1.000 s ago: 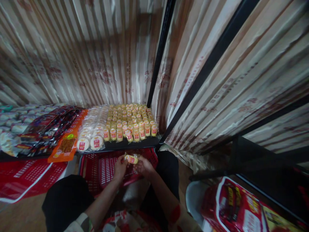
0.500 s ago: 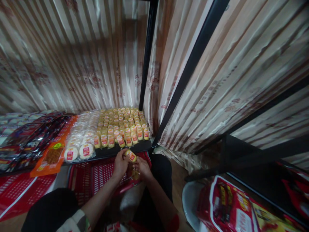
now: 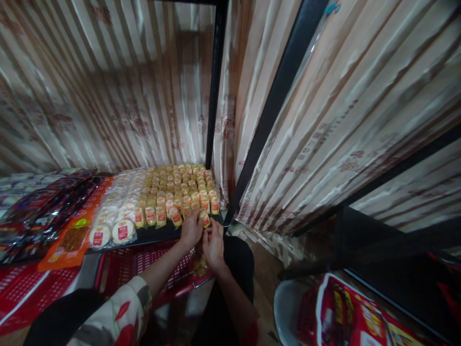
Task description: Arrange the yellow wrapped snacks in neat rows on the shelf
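Just above the front edge of the black shelf [image 3: 154,234], a small yellow snack packet [image 3: 204,219] with a red and white label is pinched in my left hand [image 3: 192,229]. The fingers of my right hand [image 3: 215,246] close on the packet's lower right side. Rows of similar yellow packets [image 3: 160,216] stand upright behind my hands, the nearest one leaning. Under my wrists is a red plastic basket [image 3: 118,269], with some yellow packets [image 3: 199,264] in its right end.
Left of the yellow rows lie round white packaged snacks [image 3: 123,230], an orange bag [image 3: 68,240] and dark glossy packs [image 3: 43,206]. Black metal posts [image 3: 252,149] stand before striped curtains [image 3: 144,96]. At right are a pale basin [image 3: 284,298] and red packages [image 3: 345,312].
Both hands have moved up and slightly right with the yellow packet, from over the basket to the shelf's front edge. The view has shifted slightly.
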Demonstrator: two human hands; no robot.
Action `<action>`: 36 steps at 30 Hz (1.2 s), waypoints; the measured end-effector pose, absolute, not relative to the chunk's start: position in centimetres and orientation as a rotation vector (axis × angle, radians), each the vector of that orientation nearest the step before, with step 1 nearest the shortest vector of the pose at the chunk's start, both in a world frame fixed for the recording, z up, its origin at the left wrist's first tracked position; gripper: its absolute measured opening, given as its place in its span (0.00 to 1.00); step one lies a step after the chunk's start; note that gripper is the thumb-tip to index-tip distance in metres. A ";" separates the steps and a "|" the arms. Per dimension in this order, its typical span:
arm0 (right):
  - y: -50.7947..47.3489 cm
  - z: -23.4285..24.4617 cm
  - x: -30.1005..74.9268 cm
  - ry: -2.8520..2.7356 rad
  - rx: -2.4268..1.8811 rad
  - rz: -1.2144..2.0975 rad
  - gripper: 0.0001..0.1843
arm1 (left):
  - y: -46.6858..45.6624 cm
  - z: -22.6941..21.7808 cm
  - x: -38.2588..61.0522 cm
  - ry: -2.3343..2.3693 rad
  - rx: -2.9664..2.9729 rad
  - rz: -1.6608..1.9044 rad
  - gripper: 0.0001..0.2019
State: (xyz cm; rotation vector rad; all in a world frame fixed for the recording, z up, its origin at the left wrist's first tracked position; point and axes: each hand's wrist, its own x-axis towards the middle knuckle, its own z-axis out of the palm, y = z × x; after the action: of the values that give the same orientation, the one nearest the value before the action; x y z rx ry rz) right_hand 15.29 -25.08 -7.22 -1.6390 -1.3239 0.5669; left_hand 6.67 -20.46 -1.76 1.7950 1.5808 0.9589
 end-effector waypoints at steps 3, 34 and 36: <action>-24.8 -7.4 15.4 -1.368 -1.602 0.462 0.27 | -19.9 -1.4 7.4 1.608 1.865 0.881 0.17; -23.6 -9.4 15.8 -1.509 -1.635 0.295 0.25 | -15.8 -2.5 8.8 1.656 1.986 0.856 0.19; -23.6 -9.5 15.8 -1.508 -1.629 0.295 0.25 | -16.3 -2.5 8.7 1.716 1.981 0.896 0.18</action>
State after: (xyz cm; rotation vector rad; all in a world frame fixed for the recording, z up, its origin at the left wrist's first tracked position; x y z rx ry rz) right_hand 15.84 -23.56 -9.48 -1.6289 -1.5082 0.2949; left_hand 8.74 -16.29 -2.48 1.9807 1.7157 0.8955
